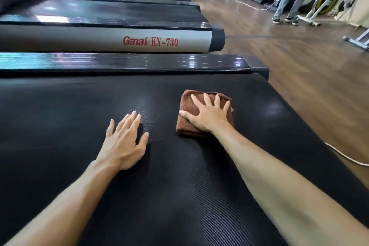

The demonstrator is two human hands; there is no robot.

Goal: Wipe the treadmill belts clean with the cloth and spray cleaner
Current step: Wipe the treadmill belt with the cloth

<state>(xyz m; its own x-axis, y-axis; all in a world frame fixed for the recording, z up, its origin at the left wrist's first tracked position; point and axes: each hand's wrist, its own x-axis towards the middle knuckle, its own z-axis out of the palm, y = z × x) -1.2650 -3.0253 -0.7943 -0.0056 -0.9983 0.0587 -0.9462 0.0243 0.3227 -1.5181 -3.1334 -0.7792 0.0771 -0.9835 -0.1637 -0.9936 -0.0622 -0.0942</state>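
Head view: my right hand (207, 114) is flat on the brown cloth (191, 126), fingers spread, thumb out to the left edge, palm pressing it onto the belt (79, 110). Cloth is folded into a thick pad, fuzzy terry, lying right of centre and toward the belt's far side, near the rear end cap (259, 66). My left hand (124, 138) lies just left of it, apart from the cloth, fingers straight & together, palm on bare belt; it holds nothing.

Key relation: the belt's long axis runs left-right across my view, and most unwiped-looking surface stretches left & toward me, so I judge the next stroke goes leftward or back along that axis w/ the right hand, which already has the cloth. Left hand looks like a brace.

Belt is black, fine-ribbed, w/ a faint sheen between my hands, maybe damp. No spray bottle in sight.
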